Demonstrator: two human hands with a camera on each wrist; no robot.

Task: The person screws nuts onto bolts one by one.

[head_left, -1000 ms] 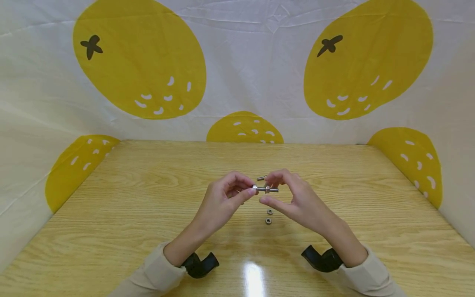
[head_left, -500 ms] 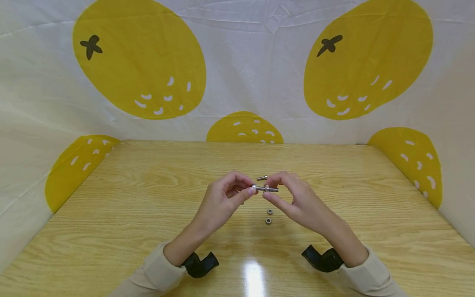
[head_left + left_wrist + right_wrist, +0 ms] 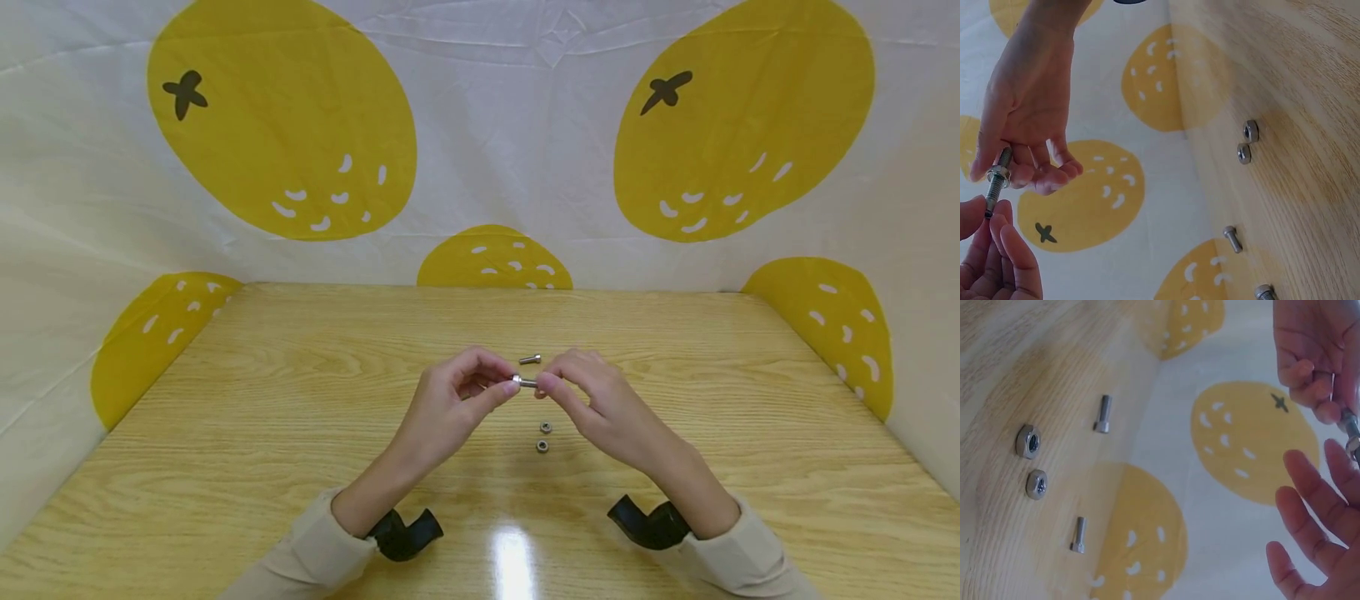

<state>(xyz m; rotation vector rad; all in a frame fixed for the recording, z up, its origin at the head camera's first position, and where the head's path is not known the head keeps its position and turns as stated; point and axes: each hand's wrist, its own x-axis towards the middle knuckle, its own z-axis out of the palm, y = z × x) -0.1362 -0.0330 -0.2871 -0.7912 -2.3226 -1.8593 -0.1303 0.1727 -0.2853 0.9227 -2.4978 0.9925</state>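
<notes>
Between thumb and fingertips my left hand [image 3: 457, 404] pinches the head end of a metal bolt [image 3: 528, 382], which it holds level above the table. A hex nut [image 3: 999, 175] sits partway along the bolt's thread in the left wrist view. My right hand [image 3: 603, 408] has thumb and index finger at that nut, pinching it and covering it in the head view. The other right fingers [image 3: 1310, 528] are spread loosely. Below the hands, two loose nuts, one nearer [image 3: 542, 447] and one farther [image 3: 546, 427], lie on the table.
A loose bolt [image 3: 530, 359] lies on the wooden table [image 3: 315, 333] beyond the hands. The right wrist view shows a second loose bolt [image 3: 1102, 414]. A white cloth [image 3: 517, 150] with yellow fruit prints encloses the back and sides.
My right thumb and index finger have come from apart around the nut to closing on it and rolling over the bolt's free end. The left hand stays put.
</notes>
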